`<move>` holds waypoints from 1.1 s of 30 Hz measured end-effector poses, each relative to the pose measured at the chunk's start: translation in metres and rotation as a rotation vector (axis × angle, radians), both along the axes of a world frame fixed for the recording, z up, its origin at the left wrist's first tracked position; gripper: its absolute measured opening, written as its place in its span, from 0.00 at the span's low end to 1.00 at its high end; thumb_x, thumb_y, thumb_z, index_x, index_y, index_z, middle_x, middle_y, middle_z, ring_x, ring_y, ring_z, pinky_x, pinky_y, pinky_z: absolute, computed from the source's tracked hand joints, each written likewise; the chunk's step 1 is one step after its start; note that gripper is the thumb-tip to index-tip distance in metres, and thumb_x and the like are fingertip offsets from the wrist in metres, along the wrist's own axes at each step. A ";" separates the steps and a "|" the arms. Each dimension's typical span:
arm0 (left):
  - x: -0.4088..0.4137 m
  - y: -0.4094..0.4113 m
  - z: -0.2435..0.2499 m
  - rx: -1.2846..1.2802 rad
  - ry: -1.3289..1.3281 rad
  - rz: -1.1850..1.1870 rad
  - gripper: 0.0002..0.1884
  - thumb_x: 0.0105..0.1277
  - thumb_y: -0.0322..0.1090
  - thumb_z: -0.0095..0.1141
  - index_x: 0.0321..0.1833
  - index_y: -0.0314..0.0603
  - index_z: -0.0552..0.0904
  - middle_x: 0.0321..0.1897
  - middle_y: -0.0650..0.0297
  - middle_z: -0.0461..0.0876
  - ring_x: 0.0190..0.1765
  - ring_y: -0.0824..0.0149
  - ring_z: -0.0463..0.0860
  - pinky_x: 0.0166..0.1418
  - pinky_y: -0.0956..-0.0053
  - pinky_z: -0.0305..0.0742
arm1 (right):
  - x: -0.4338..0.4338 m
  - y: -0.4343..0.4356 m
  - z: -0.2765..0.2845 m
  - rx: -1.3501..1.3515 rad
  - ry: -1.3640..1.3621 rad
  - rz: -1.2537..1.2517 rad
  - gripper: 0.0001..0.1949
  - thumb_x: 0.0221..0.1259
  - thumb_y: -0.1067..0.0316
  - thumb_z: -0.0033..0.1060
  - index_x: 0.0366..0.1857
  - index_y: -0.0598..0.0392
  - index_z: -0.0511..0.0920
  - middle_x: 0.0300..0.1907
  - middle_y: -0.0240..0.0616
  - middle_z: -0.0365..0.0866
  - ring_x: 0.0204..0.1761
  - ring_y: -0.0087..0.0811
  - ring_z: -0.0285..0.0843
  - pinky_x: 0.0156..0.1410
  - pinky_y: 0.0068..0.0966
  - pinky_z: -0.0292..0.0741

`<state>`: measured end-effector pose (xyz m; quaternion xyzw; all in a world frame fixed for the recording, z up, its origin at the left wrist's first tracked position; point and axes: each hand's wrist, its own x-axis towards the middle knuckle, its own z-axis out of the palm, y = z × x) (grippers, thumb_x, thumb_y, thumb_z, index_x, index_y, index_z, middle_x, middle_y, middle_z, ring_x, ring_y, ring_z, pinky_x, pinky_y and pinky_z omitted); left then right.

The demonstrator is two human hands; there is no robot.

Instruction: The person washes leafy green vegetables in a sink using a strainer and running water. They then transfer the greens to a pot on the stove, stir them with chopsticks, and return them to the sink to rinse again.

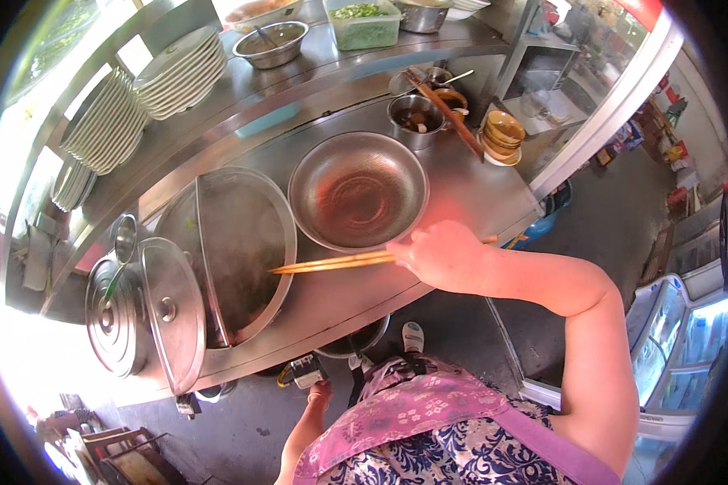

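Note:
My right hand [446,257] grips a pair of long wooden chopsticks [333,262], their tips over the near edge of a large steaming round pot [249,224] set in the counter and split by a metal divider. Beyond my hand lies a wide, shallow metal pan [361,191] with nothing in it but reflections. Low down, my left hand [320,391] is at a small metal box-like fitting [307,371] below the counter's front edge; its fingers are partly hidden. A half-round metal lid [173,315] leans at the pot's left side.
Left of the lid stands a lidded metal pot [112,321] with a ladle [124,239]. Stacked plates [182,73], a metal bowl [271,45] and a green tub [364,27] line the upper shelf. Seasoning pots [415,121], a wooden stick [446,112] and brown bowls [503,133] stand at back right.

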<state>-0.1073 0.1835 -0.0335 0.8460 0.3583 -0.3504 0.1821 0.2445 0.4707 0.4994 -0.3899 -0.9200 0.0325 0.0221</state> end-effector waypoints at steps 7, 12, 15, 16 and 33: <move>0.017 -0.021 0.005 -0.041 0.006 0.221 0.09 0.57 0.44 0.46 0.34 0.56 0.78 0.36 0.68 0.78 0.43 0.66 0.76 0.41 0.69 0.71 | 0.058 0.037 0.008 0.206 0.407 -0.382 0.13 0.56 0.57 0.52 0.43 0.46 0.78 0.21 0.40 0.75 0.24 0.40 0.75 0.27 0.35 0.72; 0.037 -0.008 0.031 -0.096 0.081 0.016 0.10 0.59 0.42 0.44 0.37 0.55 0.79 0.40 0.70 0.78 0.48 0.69 0.75 0.48 0.71 0.71 | 0.117 0.075 -0.084 0.110 0.491 -0.781 0.13 0.57 0.55 0.51 0.42 0.43 0.79 0.27 0.45 0.79 0.28 0.43 0.77 0.32 0.36 0.73; 0.058 0.007 0.078 -0.135 0.126 -0.040 0.11 0.61 0.43 0.42 0.40 0.56 0.78 0.41 0.72 0.77 0.51 0.71 0.73 0.52 0.71 0.69 | 0.124 0.095 -0.142 0.042 0.547 -0.853 0.13 0.57 0.58 0.52 0.43 0.46 0.79 0.28 0.48 0.79 0.29 0.44 0.78 0.35 0.36 0.73; 0.060 0.011 0.082 -0.125 0.128 0.009 0.11 0.62 0.43 0.41 0.40 0.57 0.78 0.41 0.72 0.76 0.51 0.71 0.73 0.52 0.71 0.69 | 0.129 0.105 -0.173 0.096 0.612 -0.812 0.13 0.56 0.60 0.52 0.44 0.47 0.78 0.27 0.48 0.79 0.28 0.44 0.78 0.34 0.35 0.73; 0.108 -0.044 0.027 -0.028 -0.153 0.837 0.07 0.59 0.41 0.49 0.30 0.52 0.80 0.32 0.68 0.81 0.39 0.69 0.80 0.42 0.73 0.73 | 0.164 0.262 -0.192 0.203 0.150 -0.947 0.30 0.50 0.70 0.54 0.59 0.49 0.54 0.52 0.49 0.64 0.52 0.48 0.66 0.53 0.41 0.68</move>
